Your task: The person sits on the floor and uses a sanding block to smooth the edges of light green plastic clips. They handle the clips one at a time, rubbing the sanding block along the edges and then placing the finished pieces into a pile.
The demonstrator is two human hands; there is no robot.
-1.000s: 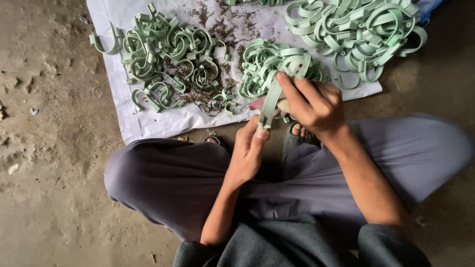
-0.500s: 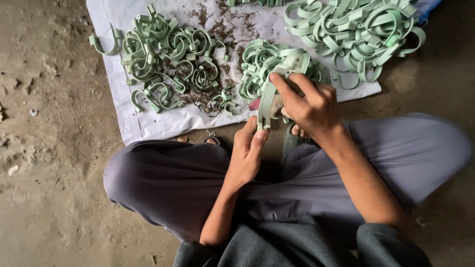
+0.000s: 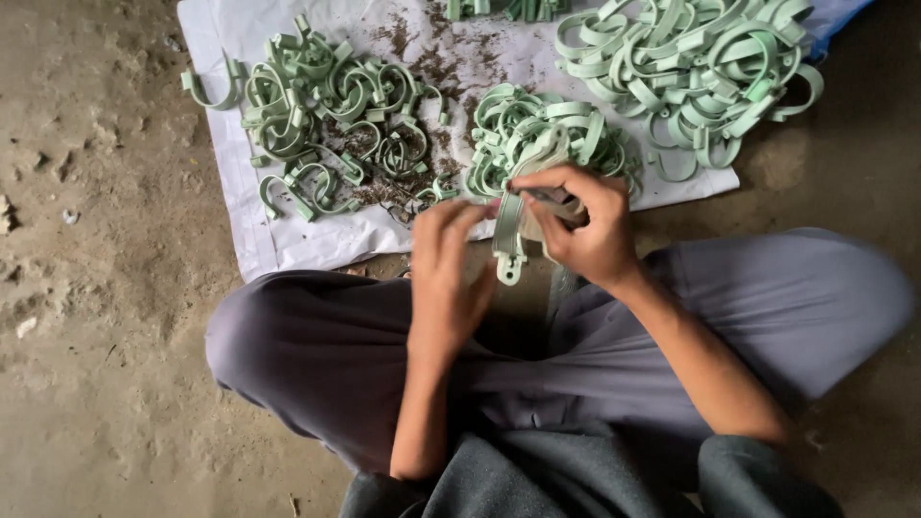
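Note:
I sit cross-legged on the ground. My right hand (image 3: 580, 225) grips a pale green plastic clamp (image 3: 508, 230) that hangs down in front of me, plus a small dark tool that is partly hidden by the fingers. My left hand (image 3: 446, 264) is raised beside the clamp, fingers near its left edge and blurred by motion; whether it touches the clamp I cannot tell. Just beyond my hands lies a small pile of green clamps (image 3: 537, 129) on a white sheet (image 3: 240, 192).
Two more heaps of green clamps lie on the sheet: one at the left (image 3: 326, 105), a larger one at the upper right (image 3: 700, 72). Brown crumbs (image 3: 436, 62) are scattered between them. Bare dirt ground (image 3: 86, 288) surrounds the sheet. My grey trousers (image 3: 326, 355) fill the foreground.
My left hand has lifted from below the clamp to beside it. My right hand has turned the clamp and shifted slightly up and away.

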